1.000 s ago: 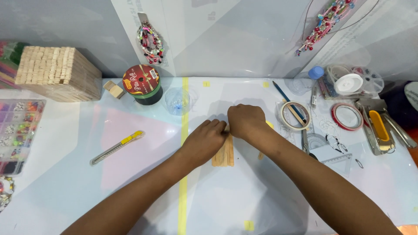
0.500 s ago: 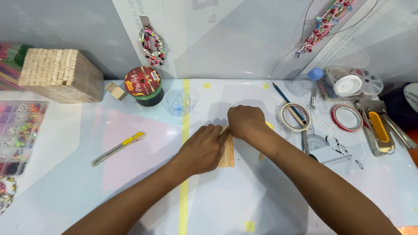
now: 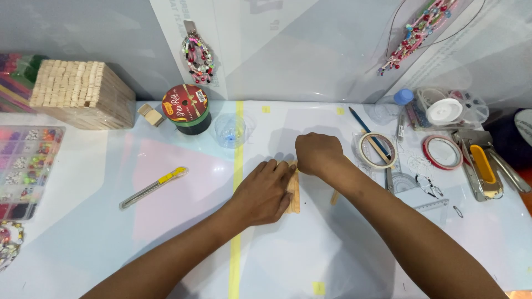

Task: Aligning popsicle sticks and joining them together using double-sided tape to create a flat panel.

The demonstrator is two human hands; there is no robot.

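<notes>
A white worktable (image 3: 83, 238) fills the frame, a yellow tape line (image 3: 238, 166) running top to bottom through its middle, with a glossy white wall behind it hung with beaded strings. A block of stacked wooden sticks (image 3: 83, 94) sits at upper left, a stapler (image 3: 483, 171) and tape rolls at right, a yellow utility knife (image 3: 153, 187) left of centre.

At centre lies a small slab of wooden sticks (image 3: 294, 194), flat on the table just right of the tape line — its long axis runs top to bottom of the frame, parallel to the tape. The left hand (image 3: 265, 191) lies flat, pressing its left side; the right hand (image 3: 317, 153) is clenched over its upper end, grip hidden.

Uneven pressure could likely skew the sticks — or slide the slab on the slick surface.
</notes>
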